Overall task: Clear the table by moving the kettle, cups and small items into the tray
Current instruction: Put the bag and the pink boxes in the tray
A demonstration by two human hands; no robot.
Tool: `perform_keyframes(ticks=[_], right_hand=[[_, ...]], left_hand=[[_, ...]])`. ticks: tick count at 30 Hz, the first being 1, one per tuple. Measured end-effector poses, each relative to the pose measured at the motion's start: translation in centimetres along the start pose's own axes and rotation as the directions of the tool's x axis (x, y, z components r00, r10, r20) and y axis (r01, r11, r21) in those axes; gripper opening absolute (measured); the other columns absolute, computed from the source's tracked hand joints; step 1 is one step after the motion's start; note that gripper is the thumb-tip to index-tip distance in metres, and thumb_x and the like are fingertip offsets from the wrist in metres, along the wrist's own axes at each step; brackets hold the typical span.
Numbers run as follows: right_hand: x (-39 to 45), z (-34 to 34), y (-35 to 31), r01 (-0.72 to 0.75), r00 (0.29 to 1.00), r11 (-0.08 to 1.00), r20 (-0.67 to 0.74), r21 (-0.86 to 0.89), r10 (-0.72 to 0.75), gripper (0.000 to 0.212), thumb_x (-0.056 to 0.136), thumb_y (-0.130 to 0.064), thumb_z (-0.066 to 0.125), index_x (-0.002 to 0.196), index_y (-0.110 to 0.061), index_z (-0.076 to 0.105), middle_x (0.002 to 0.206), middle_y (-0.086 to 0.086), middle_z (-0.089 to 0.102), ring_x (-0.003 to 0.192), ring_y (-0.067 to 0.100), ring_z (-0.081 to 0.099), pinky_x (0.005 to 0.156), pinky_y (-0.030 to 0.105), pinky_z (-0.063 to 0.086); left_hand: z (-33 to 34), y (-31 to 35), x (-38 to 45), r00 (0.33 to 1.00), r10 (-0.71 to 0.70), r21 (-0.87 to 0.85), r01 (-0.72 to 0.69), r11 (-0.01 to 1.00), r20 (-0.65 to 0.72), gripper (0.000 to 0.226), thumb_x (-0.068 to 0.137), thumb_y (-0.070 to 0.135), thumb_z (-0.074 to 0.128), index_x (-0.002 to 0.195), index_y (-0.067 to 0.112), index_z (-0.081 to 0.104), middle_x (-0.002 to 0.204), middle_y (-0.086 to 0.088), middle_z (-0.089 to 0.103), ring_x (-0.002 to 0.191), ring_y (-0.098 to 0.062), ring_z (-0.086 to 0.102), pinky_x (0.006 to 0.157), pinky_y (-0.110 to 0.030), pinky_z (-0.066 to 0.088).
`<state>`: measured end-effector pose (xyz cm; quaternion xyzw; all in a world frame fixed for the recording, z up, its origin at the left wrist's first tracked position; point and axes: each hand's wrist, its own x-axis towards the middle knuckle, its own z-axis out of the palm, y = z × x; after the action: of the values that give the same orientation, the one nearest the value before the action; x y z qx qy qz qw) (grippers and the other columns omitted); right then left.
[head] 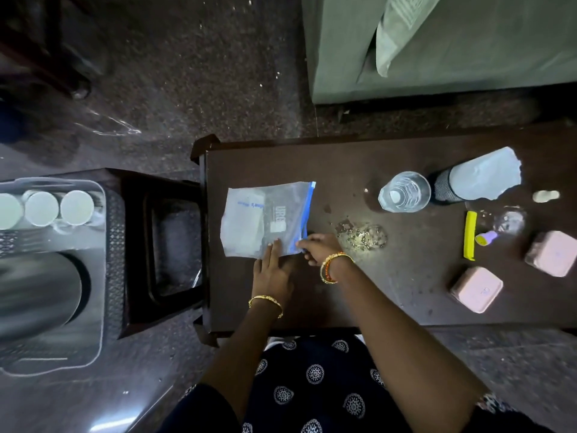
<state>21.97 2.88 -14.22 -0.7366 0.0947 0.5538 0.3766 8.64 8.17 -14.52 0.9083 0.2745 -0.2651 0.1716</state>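
1. Filling the middle and right of the view, the dark wooden table (390, 295) still carries most of the small items.
2. Off its left end, on a low dark stand, sits the grey tray (96, 276), well apart from the table's things.
3. Inside the tray, the steel kettle (37, 292) lies at the near side and three white cups (42, 207) line the far side.
4. Near the table's left end lies a clear zip bag (265, 218) with a blue seal strip.
5. Pressing flat on the bag's near edge, the left hand (271, 270) is open, fingers stretched.
6. At the bag's near right corner, the right hand (318, 248) pinches the blue strip with its fingertips.
7. Farther right stand a glass (404, 192) and a dark bottle (446, 185) under torn white paper.
8. At the right end lie two pink boxes (476, 289) and a yellow stick (470, 235).
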Motion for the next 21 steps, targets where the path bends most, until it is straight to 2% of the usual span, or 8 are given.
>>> perform_keyframes(ticks=[2, 4, 7, 9, 11, 16, 19, 21], right_hand=[[-1.9, -0.2, -1.1, 0.03, 0.996, 0.998, 0.081, 0.054, -0.034, 0.02, 0.08, -0.011, 0.067, 0.062, -0.016, 0.06, 0.054, 0.0, 0.055, 0.036, 0.003, 0.047, 0.039, 0.015, 0.041], [-3.9, -0.5, -2.2, 0.071, 0.987, 0.991, 0.137, 0.116, -0.087, 0.021, 0.084, -0.019, 0.065, 0.063, -0.017, 0.064, 0.054, -0.002, 0.059, 0.042, 0.005, 0.05, 0.041, 0.015, 0.042], [-6.7, -1.6, -3.7, 0.074, 0.986, 0.979, 0.135, 0.188, -0.1, 0.031, 0.091, -0.033, 0.053, 0.068, -0.018, 0.066, 0.048, -0.008, 0.063, 0.045, 0.004, 0.052, 0.044, 0.017, 0.04], [-7.7, -2.7, -4.0, 0.095, 0.993, 0.969, 0.047, 0.227, -0.108, 0.023, 0.094, -0.027, 0.049, 0.082, -0.014, 0.065, 0.059, -0.007, 0.066, 0.054, 0.006, 0.052, 0.048, 0.019, 0.039], [-8.8, -3.7, -3.7, 0.154, 0.986, 0.968, -0.086, 0.2, -0.14, 0.012, 0.09, -0.014, 0.055, 0.1, -0.014, 0.06, 0.087, 0.002, 0.065, 0.072, 0.012, 0.055, 0.056, 0.024, 0.043], [-11.1, -4.8, -3.2, 0.354, 0.934, 0.927, -0.094, 0.12, -0.345, 0.06, 0.078, 0.012, 0.063, 0.13, -0.006, 0.039, 0.117, 0.007, 0.047, 0.11, 0.017, 0.046, 0.089, 0.027, 0.045], [-12.9, -4.9, -3.4, 0.393, 0.917, 0.892, -0.023, 0.223, -0.398, 0.067, 0.079, 0.009, 0.064, 0.134, -0.012, 0.033, 0.108, 0.011, 0.062, 0.086, 0.01, 0.064, 0.069, 0.017, 0.055], [-13.8, -4.9, -3.5, 0.474, 0.876, 0.866, 0.014, 0.159, -0.482, 0.075, 0.078, 0.007, 0.067, 0.138, -0.019, 0.03, 0.091, 0.01, 0.067, 0.075, 0.009, 0.066, 0.067, 0.017, 0.055]], left_hand=[[-1.8, 0.3, -1.0, 0.99, -0.019, -0.059, 0.011, 0.998, -0.137, 0.035, 0.086, 0.021, 0.055, 0.119, 0.012, 0.058, 0.155, -0.016, 0.024, 0.143, -0.03, 0.025, 0.111, -0.046, 0.031], [-3.5, 0.5, -2.0, 0.947, -0.028, -0.119, -0.011, 0.993, -0.32, 0.027, 0.071, 0.009, 0.071, 0.098, 0.005, 0.07, 0.126, -0.021, 0.061, 0.117, -0.033, 0.06, 0.093, -0.046, 0.05], [-6.3, 0.4, -3.6, 0.868, -0.138, -0.394, -0.072, 0.916, -0.478, 0.027, 0.076, -0.008, 0.058, 0.099, -0.001, 0.07, 0.099, -0.022, 0.072, 0.093, -0.034, 0.069, 0.084, -0.042, 0.055], [-8.2, 0.1, -4.4, 0.826, -0.314, -0.647, -0.08, 0.758, -0.469, 0.03, 0.08, -0.013, 0.048, 0.099, -0.003, 0.07, 0.097, -0.02, 0.072, 0.092, -0.028, 0.069, 0.085, -0.029, 0.052], [-10.4, -0.4, -5.4, 0.787, -0.463, -0.806, -0.072, 0.588, -0.408, 0.029, 0.082, -0.013, 0.046, 0.093, 0.001, 0.07, 0.096, -0.017, 0.073, 0.086, -0.017, 0.066, 0.075, -0.006, 0.045], [-13.8, -2.4, -7.7, 0.836, -0.469, -0.922, -0.106, 0.371, -0.285, 0.024, 0.085, -0.014, 0.049, 0.095, -0.004, 0.068, 0.096, -0.009, 0.067, 0.064, 0.019, 0.06, 0.064, 0.002, 0.043], [-14.2, -3.0, -8.7, 0.852, -0.453, -0.935, -0.107, 0.339, -0.262, 0.023, 0.085, -0.012, 0.05, 0.101, -0.009, 0.066, 0.1, -0.006, 0.064, 0.065, 0.021, 0.06, 0.064, 0.002, 0.044], [-14.2, -3.2, -9.2, 0.867, -0.458, -0.964, -0.084, 0.253, -0.195, 0.022, 0.086, -0.009, 0.053, 0.104, -0.009, 0.064, 0.095, -0.004, 0.066, 0.061, 0.016, 0.062, 0.06, -0.001, 0.048]])
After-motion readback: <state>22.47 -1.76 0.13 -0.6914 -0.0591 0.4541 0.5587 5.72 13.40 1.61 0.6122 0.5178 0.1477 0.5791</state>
